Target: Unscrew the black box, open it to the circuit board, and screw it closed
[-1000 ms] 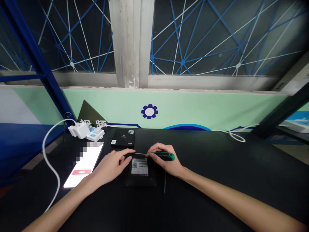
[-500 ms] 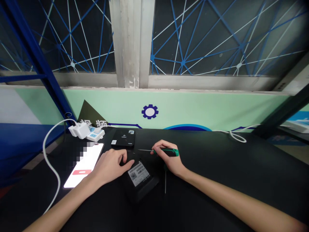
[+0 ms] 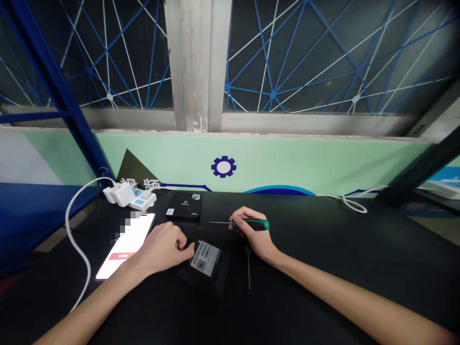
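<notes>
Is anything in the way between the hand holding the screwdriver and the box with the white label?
Nothing visible blocks the right hand from the labelled black box. A thin-shafted tool lies beside the box, partly hidden by that hand.

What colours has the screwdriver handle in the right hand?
The handle is black and green; head view.

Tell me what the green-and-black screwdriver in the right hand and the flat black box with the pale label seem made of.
Held screwdriver: handle probably smooth plastic or rubber, given its two-tone colouring; shaft likely steel, being thin and silvery. Box: likely matte plastic, its dark casing showing little shine.
</notes>
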Available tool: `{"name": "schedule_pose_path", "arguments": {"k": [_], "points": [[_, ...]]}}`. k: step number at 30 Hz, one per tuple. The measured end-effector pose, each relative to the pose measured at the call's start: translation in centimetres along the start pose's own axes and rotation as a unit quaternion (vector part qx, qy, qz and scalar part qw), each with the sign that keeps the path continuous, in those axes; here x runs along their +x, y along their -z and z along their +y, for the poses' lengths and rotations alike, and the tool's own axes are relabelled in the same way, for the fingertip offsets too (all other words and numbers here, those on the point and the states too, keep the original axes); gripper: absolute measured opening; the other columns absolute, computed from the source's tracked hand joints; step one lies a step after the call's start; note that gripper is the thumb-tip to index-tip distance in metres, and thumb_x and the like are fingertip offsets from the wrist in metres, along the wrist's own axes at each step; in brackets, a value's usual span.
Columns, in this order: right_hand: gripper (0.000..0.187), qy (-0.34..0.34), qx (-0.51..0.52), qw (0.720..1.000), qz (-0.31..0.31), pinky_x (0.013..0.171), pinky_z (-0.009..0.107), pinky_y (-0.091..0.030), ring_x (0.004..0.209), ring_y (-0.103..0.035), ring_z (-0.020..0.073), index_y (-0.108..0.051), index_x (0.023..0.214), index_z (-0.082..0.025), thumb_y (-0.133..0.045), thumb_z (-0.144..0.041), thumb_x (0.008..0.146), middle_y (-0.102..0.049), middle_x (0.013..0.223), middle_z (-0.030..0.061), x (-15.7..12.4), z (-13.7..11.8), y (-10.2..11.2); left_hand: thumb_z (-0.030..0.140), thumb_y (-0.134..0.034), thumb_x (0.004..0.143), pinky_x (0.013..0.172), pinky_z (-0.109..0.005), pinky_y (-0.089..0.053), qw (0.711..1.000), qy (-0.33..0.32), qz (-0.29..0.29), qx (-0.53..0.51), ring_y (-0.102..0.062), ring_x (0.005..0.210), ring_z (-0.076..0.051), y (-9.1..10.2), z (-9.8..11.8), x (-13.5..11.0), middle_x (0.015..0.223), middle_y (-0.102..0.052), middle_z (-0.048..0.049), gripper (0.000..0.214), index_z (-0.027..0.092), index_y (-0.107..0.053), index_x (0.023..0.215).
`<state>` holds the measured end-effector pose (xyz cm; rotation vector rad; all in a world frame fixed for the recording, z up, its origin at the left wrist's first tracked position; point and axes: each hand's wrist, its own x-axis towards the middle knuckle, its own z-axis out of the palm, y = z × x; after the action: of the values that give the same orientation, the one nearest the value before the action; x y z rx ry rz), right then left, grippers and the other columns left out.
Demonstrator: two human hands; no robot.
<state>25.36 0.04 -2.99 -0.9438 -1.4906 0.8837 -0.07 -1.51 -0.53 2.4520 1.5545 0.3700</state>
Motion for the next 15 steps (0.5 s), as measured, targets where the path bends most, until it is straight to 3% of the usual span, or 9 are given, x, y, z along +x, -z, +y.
{"name": "schedule_pose_path", "arguments": {"k": [4, 8, 10, 12, 15], "points": [[0.030, -0.003, 0.010, 1.000, -0.001, 0.048, 0.023, -0.037, 0.052, -0.052, 0.0121, -0.067, 0.072, -0.017, -0.068, -0.043, 0.087, -0.066, 0.062, 0.0021, 0.0, -0.2, 0.1, 0.031, -0.053, 0.085, 0.052, -0.025, -0.017, 1.000, -0.016, -0.016, -0.018, -0.006, 0.048, -0.010, -0.1, 0.0, -0.1, 0.049, -0.013, 0.0090, 0.051, 0.020, -0.038, 0.037], [0.034, -0.016, 0.043, 0.999, 0.001, 0.045, 0.021, -0.034, 0.047, -0.047, 0.0098, -0.065, 0.069, -0.017, -0.065, -0.045, 0.088, -0.062, 0.057, 0.0007, 0.0, -0.2, 0.2, 0.037, -0.053, 0.089, 0.052, -0.025, -0.021, 1.000, -0.016, 0.023, -0.015, -0.023, 0.043, -0.010, -0.5, -0.1, 0.0, 0.046, -0.024, 0.0077, 0.050, 0.020, -0.039, 0.044], [0.035, -0.021, 0.066, 0.998, 0.008, 0.042, 0.020, -0.032, 0.044, -0.044, 0.0087, -0.065, 0.069, -0.017, -0.064, -0.045, 0.089, -0.061, 0.055, 0.0000, 0.1, 0.2, 0.2, 0.042, -0.049, 0.093, 0.052, -0.025, -0.024, 0.999, 0.000, 0.043, -0.020, -0.036, 0.045, -0.011, -0.6, -0.1, 0.2, 0.047, -0.036, 0.0073, 0.042, 0.021, -0.048, 0.057], [0.035, -0.023, 0.094, 0.995, 0.012, 0.040, 0.019, -0.029, 0.041, -0.042, 0.0077, -0.065, 0.069, -0.016, -0.063, -0.044, 0.091, -0.060, 0.053, -0.0004, 0.2, 0.6, 0.3, 0.045, -0.045, 0.097, 0.052, -0.024, -0.027, 0.998, 0.013, 0.042, -0.034, -0.045, 0.047, -0.013, -0.7, -0.2, 0.2, 0.050, -0.043, 0.0082, 0.028, 0.024, -0.058, 0.083], [0.036, -0.026, 0.145, 0.989, 0.007, 0.037, 0.019, -0.024, 0.037, -0.040, 0.0072, -0.065, 0.067, -0.016, -0.061, -0.043, 0.091, -0.059, 0.049, -0.0006, 0.5, 0.9, 0.4, 0.047, -0.041, 0.099, 0.052, -0.024, -0.028, 0.999, 0.007, 0.017, -0.042, -0.050, 0.048, -0.015, -0.8, -0.2, 0.2, 0.051, -0.045, 0.0097, 0.029, 0.028, -0.056, 0.116]]}}
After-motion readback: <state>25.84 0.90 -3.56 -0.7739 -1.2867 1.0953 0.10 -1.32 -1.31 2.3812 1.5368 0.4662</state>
